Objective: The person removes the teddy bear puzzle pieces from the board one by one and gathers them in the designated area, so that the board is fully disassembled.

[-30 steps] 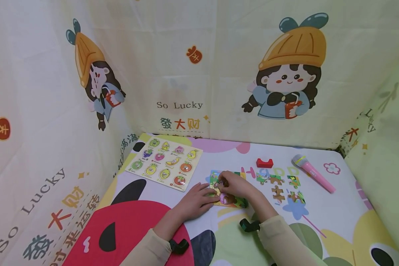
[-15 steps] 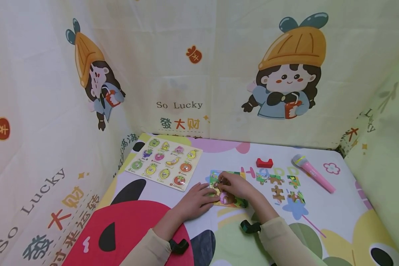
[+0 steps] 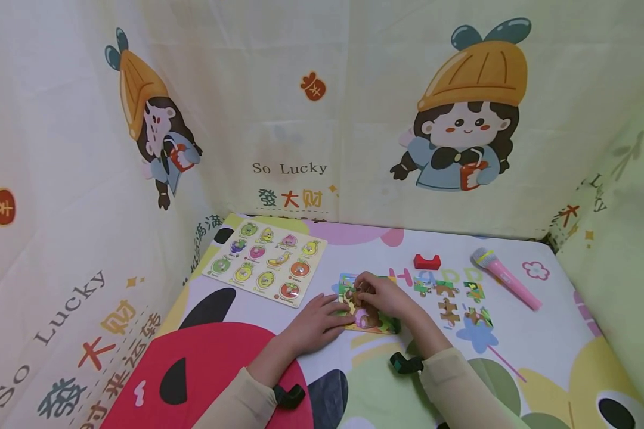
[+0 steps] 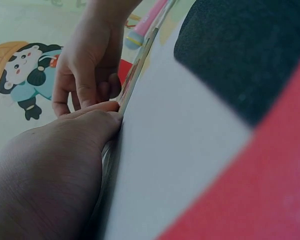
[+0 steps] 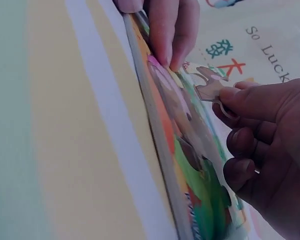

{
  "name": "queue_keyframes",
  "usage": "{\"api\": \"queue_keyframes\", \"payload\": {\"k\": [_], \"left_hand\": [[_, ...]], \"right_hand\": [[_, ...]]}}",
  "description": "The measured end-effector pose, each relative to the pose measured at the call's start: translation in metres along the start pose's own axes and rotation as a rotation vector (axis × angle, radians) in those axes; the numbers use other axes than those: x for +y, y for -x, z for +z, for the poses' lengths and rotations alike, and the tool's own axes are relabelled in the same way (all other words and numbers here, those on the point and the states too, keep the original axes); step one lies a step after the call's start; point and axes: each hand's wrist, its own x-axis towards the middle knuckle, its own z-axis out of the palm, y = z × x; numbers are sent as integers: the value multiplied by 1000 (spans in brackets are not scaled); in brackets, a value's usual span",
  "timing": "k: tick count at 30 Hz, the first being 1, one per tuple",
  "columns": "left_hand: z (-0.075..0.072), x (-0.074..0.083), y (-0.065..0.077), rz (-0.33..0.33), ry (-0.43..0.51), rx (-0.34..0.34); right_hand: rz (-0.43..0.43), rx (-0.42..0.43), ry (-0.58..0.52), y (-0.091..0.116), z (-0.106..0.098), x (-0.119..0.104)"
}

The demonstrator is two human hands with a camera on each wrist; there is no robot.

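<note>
A jigsaw board (image 3: 389, 326) with a brown bear picture lies on the table in the head view, partly covered by both hands. My left hand (image 3: 316, 323) rests at its left side, fingertips touching the picture. In the right wrist view, the left fingers (image 5: 165, 35) are fairly straight and press on the board's face. My right hand (image 3: 384, 295) is over the board's upper part. Its thumb and forefinger pinch a brown jigsaw piece (image 5: 210, 85), held tilted just off the board in the right wrist view. The other right fingers are curled.
Several loose jigsaw pieces (image 3: 448, 312) lie right of the board. A red block (image 3: 427, 263) and a pink toy microphone (image 3: 507, 280) are behind them. At the back left lies a fruit puzzle board (image 3: 265, 262). Printed cloth walls (image 3: 365, 137) enclose the table.
The right hand shifts slightly over the board, still pinching the piece. The left hand stays in place on the board, and the loose pieces have not moved.
</note>
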Motion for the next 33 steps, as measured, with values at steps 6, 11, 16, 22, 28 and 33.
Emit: {"api": "queue_keyframes", "payload": {"k": [6,11,16,22,28,33], "left_hand": [[1,-1,-1,-12,2,-18],[2,-3,-1,-9,3,-15],[3,-3,0,-1,-8,-7],[2,-2,0,-2,-5,-7],[3,-2,0,-12,-8,-17],[4,-2,-1,-19,-2,-19]], "right_hand": [[47,4,-63,4,-9,1],[63,8,-48,9,-20,6],[59,26,-4,19,-33,15],[67,69,52,33,-49,24],[110,77,44,49,-62,34],[119,89,28,61,-72,43]]}}
